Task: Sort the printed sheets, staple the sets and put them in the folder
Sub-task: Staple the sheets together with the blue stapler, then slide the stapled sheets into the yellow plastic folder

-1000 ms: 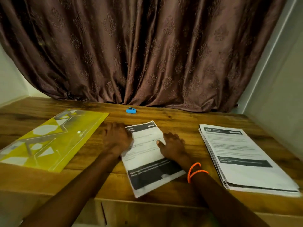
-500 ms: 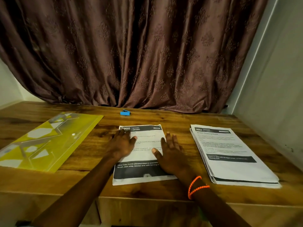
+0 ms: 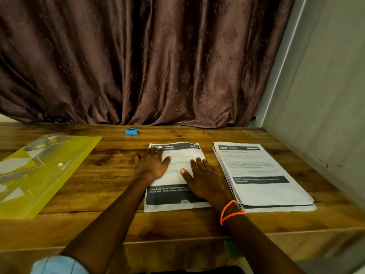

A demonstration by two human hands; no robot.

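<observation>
A printed sheet (image 3: 178,196) with black header and footer bands lies squared in the middle of the wooden table (image 3: 110,161). My left hand (image 3: 151,165) rests flat on its upper left part, fingers straight. My right hand (image 3: 205,179) presses flat on its right side, an orange bead bracelet on the wrist. To the right sits a thick stack of printed sheets (image 3: 260,175). A yellow translucent folder (image 3: 39,171) lies at the left. A small blue stapler (image 3: 131,131) sits near the curtain.
A brown patterned curtain (image 3: 138,60) hangs behind the table. A grey wall (image 3: 325,95) closes the right side. The table's front edge (image 3: 177,240) runs just below my forearms.
The middle sheet has turned from a slant to lie straight, parallel to the stack. Both hands stayed flat on it and shifted slightly. The camera has tilted a little.
</observation>
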